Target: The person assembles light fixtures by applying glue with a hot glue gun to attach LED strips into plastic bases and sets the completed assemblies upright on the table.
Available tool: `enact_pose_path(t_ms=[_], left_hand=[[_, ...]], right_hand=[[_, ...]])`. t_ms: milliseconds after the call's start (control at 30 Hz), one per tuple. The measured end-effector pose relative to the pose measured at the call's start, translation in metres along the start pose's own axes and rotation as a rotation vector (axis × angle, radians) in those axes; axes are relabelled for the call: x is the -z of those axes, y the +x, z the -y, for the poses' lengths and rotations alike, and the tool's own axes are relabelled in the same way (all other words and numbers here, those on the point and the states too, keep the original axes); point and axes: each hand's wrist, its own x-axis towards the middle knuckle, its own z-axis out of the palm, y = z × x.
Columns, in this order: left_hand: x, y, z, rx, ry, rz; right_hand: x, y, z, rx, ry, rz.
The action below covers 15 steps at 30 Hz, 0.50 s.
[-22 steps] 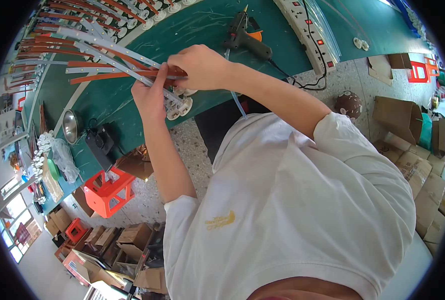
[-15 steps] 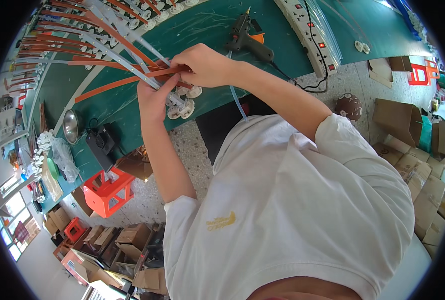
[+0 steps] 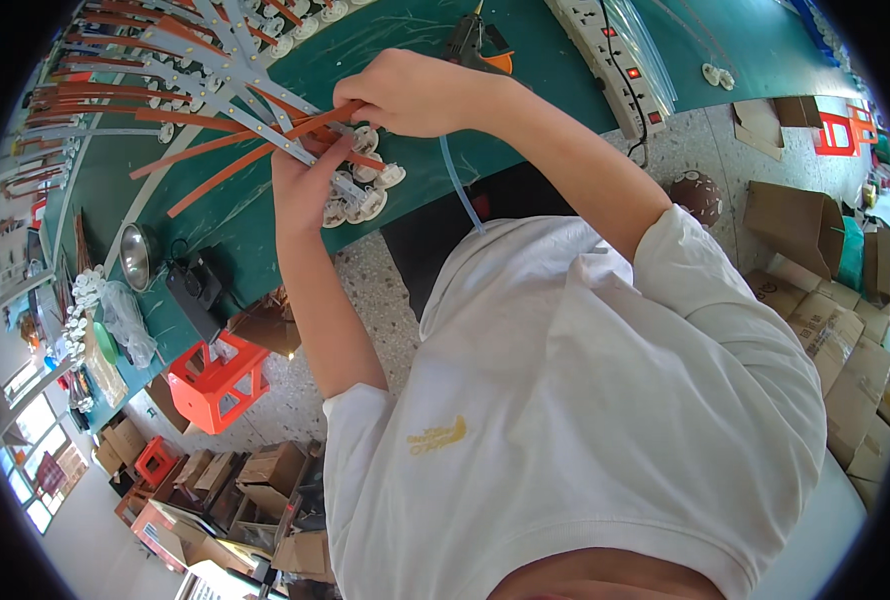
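Note:
My left hand (image 3: 303, 185) is closed around a fanned bundle of flat strips, some grey with small yellowish dots and some orange-brown. A grey strip (image 3: 235, 112) crosses the bundle toward the upper left. White round plastic pieces (image 3: 370, 204) cluster at its near end, just below my fingers. My right hand (image 3: 405, 92) pinches the end of an orange-brown strip (image 3: 227, 180) that slants across the others, its free end pointing lower left. My right fingertips are partly hidden behind the hand. To the right of the bundle a black glue gun (image 3: 462, 42) lies partly behind my right forearm.
A white power strip (image 3: 605, 65) with red lit switches runs along the right of the green table (image 3: 405, 22). More strips with white ends (image 3: 115, 90) lie at the upper left. A metal bowl (image 3: 139, 256) and black adapter (image 3: 197, 295) sit at left, above a red stool (image 3: 215, 385).
My right hand has moved up and slightly right, away from my left, with the orange-brown strip's end. That strip now slants more steeply. The view has shifted slightly.

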Motion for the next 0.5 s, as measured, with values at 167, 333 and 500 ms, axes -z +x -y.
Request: enact_pose_path(t_ms=[167, 333, 500], left_hand=[[-0.006, 0.001, 0.0, -0.054, -0.056, 0.083], [-0.006, -0.002, 0.001, -0.01, -0.046, 0.061], [-0.01, 0.003, -0.003, 0.002, -0.112, 0.024]], right_hand=[[0.037, -0.012, 0.024, -0.111, -0.329, 0.056], [0.095, -0.011, 0.05, -0.097, -0.389, 0.042], [0.137, -0.031, 0.058, -0.112, -0.307, -0.025]])
